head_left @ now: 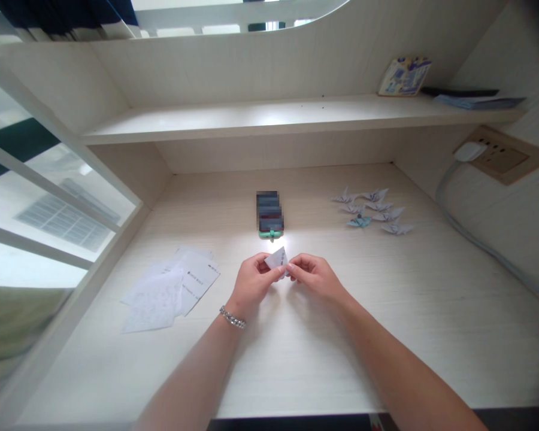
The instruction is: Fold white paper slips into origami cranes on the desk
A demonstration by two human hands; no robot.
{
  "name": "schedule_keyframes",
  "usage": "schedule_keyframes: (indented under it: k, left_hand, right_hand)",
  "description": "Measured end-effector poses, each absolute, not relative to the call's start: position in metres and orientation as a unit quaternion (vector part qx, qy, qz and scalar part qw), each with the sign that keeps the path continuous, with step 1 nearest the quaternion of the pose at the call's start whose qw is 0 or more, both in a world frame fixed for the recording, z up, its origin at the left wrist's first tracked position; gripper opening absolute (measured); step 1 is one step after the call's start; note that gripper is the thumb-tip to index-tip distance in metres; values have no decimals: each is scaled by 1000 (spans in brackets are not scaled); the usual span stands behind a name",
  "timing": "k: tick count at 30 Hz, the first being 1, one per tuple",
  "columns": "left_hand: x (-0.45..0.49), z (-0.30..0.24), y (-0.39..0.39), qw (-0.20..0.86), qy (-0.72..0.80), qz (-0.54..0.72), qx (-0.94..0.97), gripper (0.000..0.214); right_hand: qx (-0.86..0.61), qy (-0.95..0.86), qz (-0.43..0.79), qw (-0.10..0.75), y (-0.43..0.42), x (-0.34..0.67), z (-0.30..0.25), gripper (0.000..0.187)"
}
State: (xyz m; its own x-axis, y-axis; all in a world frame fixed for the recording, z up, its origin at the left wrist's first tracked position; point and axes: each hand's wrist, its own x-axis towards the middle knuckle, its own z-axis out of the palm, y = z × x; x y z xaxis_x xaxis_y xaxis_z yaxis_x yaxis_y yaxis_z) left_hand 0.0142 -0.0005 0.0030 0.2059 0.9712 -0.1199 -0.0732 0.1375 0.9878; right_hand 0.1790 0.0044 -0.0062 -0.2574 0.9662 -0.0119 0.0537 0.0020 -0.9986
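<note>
In the head view, pinched the folded paper (277,257) over the middle of the desk (431,311) with left hand (254,276) and right hand (312,272), thumbs and fingertips closed on it, probably to stop the folds springing open! Had loose sheets (161,293) near the left edge, seemingly for easy reach, and paper cranes (388,214) toward the far right corner, seemingly to avoid crushing.

dark-printed white paper (276,258), pale-blue crane (358,222), silver bracelet (232,318)
</note>
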Motion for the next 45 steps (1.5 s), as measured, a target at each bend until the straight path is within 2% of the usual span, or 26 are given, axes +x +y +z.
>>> schedule_keyframes:
  k: [6,13,19,27,36,42,45]
  left_hand:
    - [9,5,0,616,464,358,527,20]
    - [11,7,0,601,458,396,522,24]
    - [11,5,-1,602,454,387,531,26]
    - [10,8,-2,604,457,404,513,18]
    - [10,5,-1,637,434,441,459,14]
    - [7,7,-1,622,432,424,497,6]
    - [8,10,-2,604,434,412,527,9]
  right_hand:
    - [-436,-521,581,447,6,182,-7,25]
    - [-453,-486,612,430,6,185,-4,28]
    - [-446,-503,628,392,5,186,-1,22]
    - [-439,-487,649,385,3,187,2,20]
    - [-429,-406,690,419,0,183,4,22]
    - [-437,-424,670,425,-1,185,8,21]
    - [-443,-428,663,425,-1,186,9,21]
